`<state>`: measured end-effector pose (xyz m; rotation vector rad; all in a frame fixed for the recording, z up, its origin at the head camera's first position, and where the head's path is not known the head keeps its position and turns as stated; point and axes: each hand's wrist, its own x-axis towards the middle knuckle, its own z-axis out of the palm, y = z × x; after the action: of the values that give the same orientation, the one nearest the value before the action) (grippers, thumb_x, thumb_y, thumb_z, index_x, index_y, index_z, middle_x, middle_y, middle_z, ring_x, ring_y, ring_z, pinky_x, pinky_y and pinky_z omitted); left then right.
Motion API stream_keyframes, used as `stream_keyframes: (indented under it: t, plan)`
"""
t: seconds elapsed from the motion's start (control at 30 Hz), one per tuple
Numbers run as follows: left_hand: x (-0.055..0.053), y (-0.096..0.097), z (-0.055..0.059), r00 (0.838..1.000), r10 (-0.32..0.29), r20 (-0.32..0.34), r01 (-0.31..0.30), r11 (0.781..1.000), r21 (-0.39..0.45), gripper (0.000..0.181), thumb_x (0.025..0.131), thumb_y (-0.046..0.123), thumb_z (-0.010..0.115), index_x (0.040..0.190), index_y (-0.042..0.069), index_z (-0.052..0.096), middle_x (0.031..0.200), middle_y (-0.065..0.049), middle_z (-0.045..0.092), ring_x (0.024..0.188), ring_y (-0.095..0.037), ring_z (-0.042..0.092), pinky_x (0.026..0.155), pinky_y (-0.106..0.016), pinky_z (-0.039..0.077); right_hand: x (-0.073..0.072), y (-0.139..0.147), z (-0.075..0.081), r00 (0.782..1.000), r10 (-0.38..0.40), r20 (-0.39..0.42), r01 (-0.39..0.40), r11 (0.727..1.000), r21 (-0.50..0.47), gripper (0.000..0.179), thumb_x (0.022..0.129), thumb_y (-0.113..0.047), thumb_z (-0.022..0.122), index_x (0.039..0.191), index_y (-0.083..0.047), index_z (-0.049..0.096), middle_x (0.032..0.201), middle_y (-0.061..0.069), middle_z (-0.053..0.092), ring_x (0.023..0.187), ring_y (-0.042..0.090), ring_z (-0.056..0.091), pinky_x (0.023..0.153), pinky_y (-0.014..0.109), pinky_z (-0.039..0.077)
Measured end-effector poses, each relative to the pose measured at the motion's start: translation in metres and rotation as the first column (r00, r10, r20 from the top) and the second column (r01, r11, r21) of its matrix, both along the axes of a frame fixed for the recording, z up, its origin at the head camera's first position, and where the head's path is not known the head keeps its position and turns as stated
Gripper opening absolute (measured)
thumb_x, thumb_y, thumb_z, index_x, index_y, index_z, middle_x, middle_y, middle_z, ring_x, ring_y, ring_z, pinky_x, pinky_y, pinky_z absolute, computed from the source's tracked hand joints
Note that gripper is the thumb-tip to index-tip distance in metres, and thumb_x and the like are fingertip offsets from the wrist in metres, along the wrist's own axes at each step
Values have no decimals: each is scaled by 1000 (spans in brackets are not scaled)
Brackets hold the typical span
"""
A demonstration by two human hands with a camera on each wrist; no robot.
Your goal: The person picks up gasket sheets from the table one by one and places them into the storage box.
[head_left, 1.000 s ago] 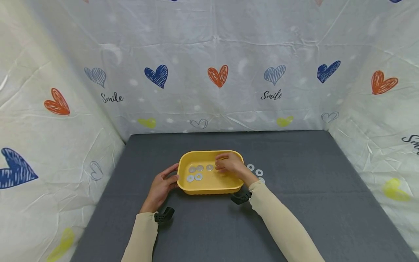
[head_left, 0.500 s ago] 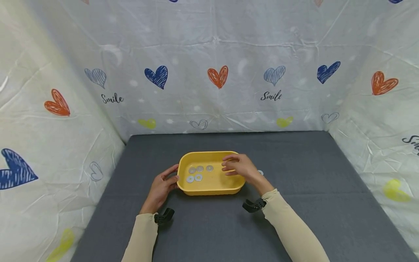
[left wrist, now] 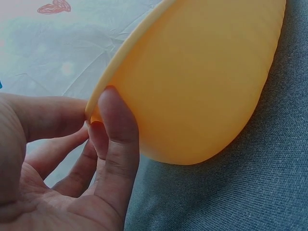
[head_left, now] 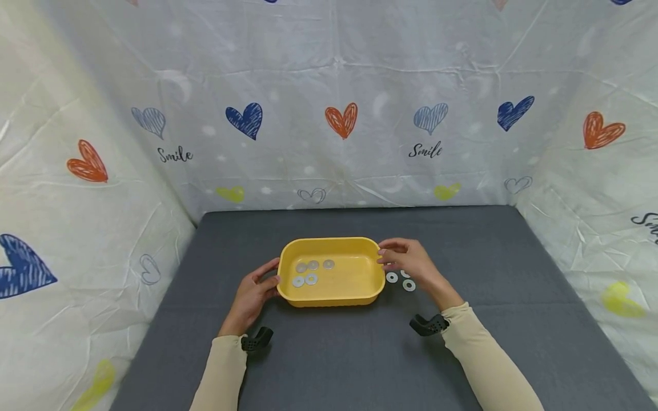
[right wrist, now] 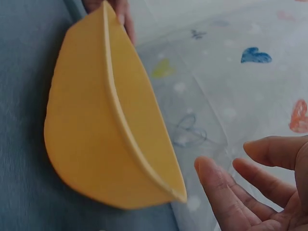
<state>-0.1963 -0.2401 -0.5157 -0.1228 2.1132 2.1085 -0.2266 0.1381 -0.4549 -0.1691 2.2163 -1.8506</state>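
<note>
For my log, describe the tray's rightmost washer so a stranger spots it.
On the dark table, find the yellow tray. Inside lie five washers, three behind two. The rightmost washer ends the farther row, a clear gap separating it from the others.

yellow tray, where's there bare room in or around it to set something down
Inside the tray, the right side is bare, between five washers and the right wall. On the table, room lies between tray and curtain, and between the sleeves. Crowded: the tray's left side, and past its right end, where loose washers lie by the right hand.
</note>
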Motion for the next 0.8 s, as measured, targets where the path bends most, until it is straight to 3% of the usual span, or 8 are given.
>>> stream_keyframes:
  t: [0.17,0.37,0.67,0.8]
  plan:
    - [1,0,0,1000,-3,-1,3,1000,-11,55,98,13,60,150,16,42,150,-8,41,99,-13,64,78,-23,56,1,16,-5,999,-36,-34,36,999,-3,35,96,-15,63,127,1,61,126,26,63,107,36,68,94,52,53]
    - [1,0,0,1000,0,-1,0,1000,-12,55,98,14,59,150,17,42,151,-7,41,100,-14,64,78,-23,56,4,28,-14,994,-68,-91,74,995,62,38,95,-22,65,128,-3,61,125,22,64,109,44,63,93,53,53]
    - [0,-2,-1,1000,-5,-6,5,1000,-2,55,98,14,60,150,16,43,151,-8,41,99,-15,64,79,-24,57,6,38,-28,974,-88,-209,119,983,141,42,93,-23,68,129,-2,62,122,19,66,110,34,63,92,45,54]
    - [0,-1,-1,1000,-4,-9,4,1000,7,54,98,13,59,150,15,43,150,-8,42,97,-13,64,78,-24,56,5,42,-35,959,-104,-265,164,963,215,41,91,-24,71,127,-5,65,122,16,67,111,31,63,94,44,51]
